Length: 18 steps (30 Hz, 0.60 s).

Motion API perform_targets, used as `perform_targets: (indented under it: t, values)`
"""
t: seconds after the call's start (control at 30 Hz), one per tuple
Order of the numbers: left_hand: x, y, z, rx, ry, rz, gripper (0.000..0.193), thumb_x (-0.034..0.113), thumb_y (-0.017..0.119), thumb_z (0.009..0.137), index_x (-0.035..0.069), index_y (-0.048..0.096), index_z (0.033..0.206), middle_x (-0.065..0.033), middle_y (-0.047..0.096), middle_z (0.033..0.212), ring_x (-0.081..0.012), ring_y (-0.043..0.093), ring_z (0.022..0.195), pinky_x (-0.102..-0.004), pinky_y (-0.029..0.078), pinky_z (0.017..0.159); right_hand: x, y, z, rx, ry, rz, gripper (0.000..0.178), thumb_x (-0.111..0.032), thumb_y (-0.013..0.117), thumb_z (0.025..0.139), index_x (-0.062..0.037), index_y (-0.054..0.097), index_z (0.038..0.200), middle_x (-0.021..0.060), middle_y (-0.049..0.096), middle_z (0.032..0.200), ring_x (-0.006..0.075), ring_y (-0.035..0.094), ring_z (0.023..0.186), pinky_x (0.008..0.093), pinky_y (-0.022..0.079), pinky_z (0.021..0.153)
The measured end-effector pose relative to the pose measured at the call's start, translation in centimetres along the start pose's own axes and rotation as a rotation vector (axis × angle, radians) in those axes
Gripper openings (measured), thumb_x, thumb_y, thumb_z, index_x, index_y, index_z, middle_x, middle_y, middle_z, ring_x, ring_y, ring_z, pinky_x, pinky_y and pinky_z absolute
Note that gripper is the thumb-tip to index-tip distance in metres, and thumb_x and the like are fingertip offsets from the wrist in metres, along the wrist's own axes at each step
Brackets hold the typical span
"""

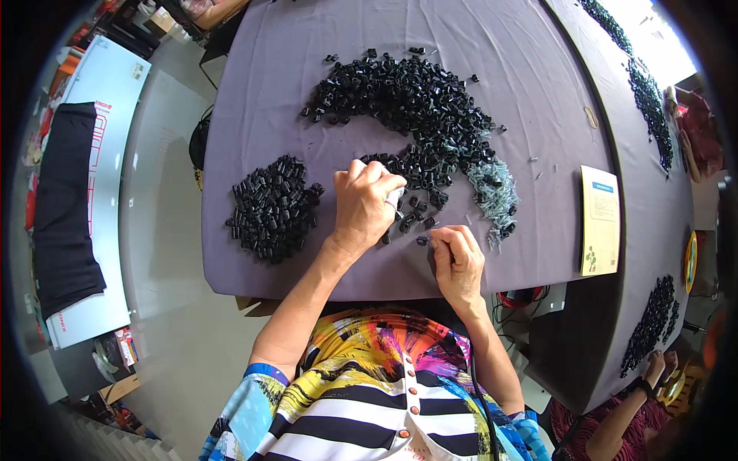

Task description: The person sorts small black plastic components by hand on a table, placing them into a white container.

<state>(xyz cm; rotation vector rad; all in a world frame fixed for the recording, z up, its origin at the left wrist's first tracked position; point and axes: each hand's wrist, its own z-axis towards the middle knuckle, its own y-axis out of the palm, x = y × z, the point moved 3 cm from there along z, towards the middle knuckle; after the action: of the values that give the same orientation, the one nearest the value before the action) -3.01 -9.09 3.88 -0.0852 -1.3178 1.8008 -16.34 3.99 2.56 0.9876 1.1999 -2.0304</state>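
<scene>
My left hand [363,206] is closed above the near edge of a big pile of small black plastic pieces [400,96]. Something whitish shows at its fingers, too small to name. My right hand [459,265] is closed in a pinch near the table's front edge; what its fingertips hold, if anything, is hidden. One small dark piece [422,240] is just left of those fingertips. Beyond the right hand, thin pale grey-blue pins [493,194] form a heap touching the black pile. A separate heap of black pieces [274,209] lies left of my left hand.
A grey cloth covers the table [254,115]. A yellow booklet [600,220] lies at its right edge, near a tan rubber band [590,117]. The neighbouring table bears more black pieces [652,326], with another person's hand [656,367] beside them. Black cloth [68,207] lies at far left.
</scene>
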Motion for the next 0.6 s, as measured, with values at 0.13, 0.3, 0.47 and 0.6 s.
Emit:
perform_targets:
  t: [0.13,0.3,0.47,0.6]
  values:
    - [-0.4,0.9,0.8,-0.044,-0.044,0.032,0.008,0.015,0.074,0.076,0.018,0.073,0.084,0.003,0.063,0.081,-0.0205,0.055,0.085,-0.038,0.039,0.074,0.0,0.0,0.0,-0.002,0.017,0.012,0.011,0.003,0.058,0.085,-0.0009,0.063,0.093,0.0112,0.06,0.085,0.0235,0.061,0.073,0.0303,0.049,0.065]
    - [-1.1,0.5,1.3,-0.096,-0.087,0.034,0.01,0.015,0.071,0.078,0.017,0.074,0.088,0.0016,0.065,0.085,-0.0215,0.056,0.085,-0.0381,0.041,0.075,0.0,0.1,0.1,0.013,-0.022,-0.012,0.011,0.004,0.059,0.083,-0.0016,0.063,0.091,0.0113,0.062,0.085,0.0261,0.062,0.072,0.0332,0.05,0.063]
    - [-0.4,0.1,0.7,-0.078,-0.068,-0.043,0.012,0.014,0.073,0.076,0.015,0.073,0.088,0.0003,0.065,0.083,-0.0221,0.057,0.084,-0.0383,0.042,0.074,0.0,0.0,0.3,0.016,-0.016,-0.012,0.01,0.003,0.059,0.082,-0.0016,0.063,0.091,0.0113,0.062,0.085,0.0266,0.062,0.073,0.0334,0.05,0.064]
    - [0.3,0.6,0.8,-0.109,-0.099,0.027,0.015,0.019,0.076,0.074,0.013,0.073,0.087,0.0004,0.064,0.083,-0.0223,0.056,0.085,-0.0389,0.041,0.075,0.0,0.0,0.2,0.006,-0.002,0.004,0.01,0.004,0.059,0.083,-0.0014,0.062,0.091,0.0116,0.062,0.084,0.0267,0.062,0.073,0.0335,0.05,0.064]
